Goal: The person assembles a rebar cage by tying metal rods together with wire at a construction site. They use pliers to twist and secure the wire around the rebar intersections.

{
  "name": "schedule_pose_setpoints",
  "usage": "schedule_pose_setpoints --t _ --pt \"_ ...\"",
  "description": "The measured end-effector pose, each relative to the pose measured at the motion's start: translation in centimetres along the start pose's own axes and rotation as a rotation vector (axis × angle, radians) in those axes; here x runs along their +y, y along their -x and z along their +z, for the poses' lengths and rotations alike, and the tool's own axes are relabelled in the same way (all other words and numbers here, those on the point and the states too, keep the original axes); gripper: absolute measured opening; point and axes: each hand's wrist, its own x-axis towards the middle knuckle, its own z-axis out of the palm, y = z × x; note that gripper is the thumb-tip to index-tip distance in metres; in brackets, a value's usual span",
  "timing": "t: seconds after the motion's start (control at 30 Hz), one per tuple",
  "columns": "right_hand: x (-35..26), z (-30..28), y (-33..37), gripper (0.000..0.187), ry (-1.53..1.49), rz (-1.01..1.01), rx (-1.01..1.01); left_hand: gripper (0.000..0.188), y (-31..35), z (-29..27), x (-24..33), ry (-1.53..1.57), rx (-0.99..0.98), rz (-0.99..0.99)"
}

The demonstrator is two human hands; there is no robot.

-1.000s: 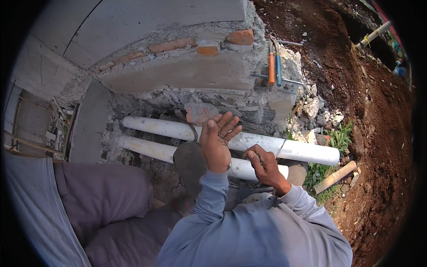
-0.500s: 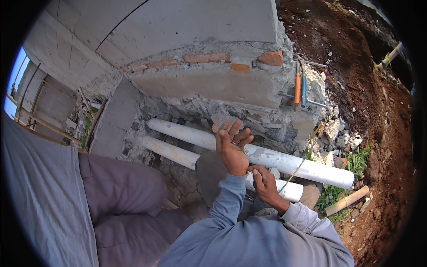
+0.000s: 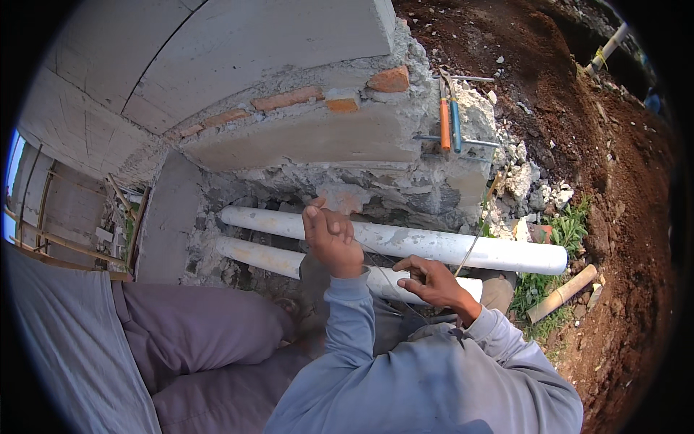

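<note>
My left hand (image 3: 332,239) is raised above two white pipes, its fingers curled in. A thin wire (image 3: 376,254) runs from it toward my right hand, so it appears closed on that wire, though the grip itself is hidden. To the right, my right hand (image 3: 435,282) hovers over the nearer pipe (image 3: 264,259), thumb and forefinger apart beside the wire's loop. The farther pipe (image 3: 463,247) lies beyond both hands, along the base of the broken concrete. Pincers (image 3: 450,116) with one orange and one blue handle rest on metal rods at the concrete's right end.
At the left is another person in a grey shirt (image 3: 79,325) and dark trousers (image 3: 210,322), close to my left arm. A concrete wall (image 3: 275,43) with exposed bricks rises ahead. Rubble, grass, a bamboo piece (image 3: 562,295) and reddish soil (image 3: 622,217) lie to the right.
My hands have come apart: the left moved left and its spread fingers curled in. My right hand has left the left wrist and loosened its fingers. The whole view has shifted.
</note>
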Motion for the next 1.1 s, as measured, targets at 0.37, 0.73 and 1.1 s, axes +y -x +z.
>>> schedule_pose_setpoints --t 0.37,0.73,1.1 --pt "2.9 -6.9 4.7 0.052 -0.950 -0.168 -0.199 0.019 -5.6 -2.2 4.1 0.461 -0.184 0.131" --pt "3.6 -2.5 7.7 0.045 -1.026 0.178 -0.341 0.020 -9.1 -1.4 5.0 0.679 -0.414 0.046" --pt "1.0 -4.2 6.4 0.042 -0.702 0.242 -0.257 0.018 -9.1 -1.4 6.1 0.701 -0.464 -0.089"
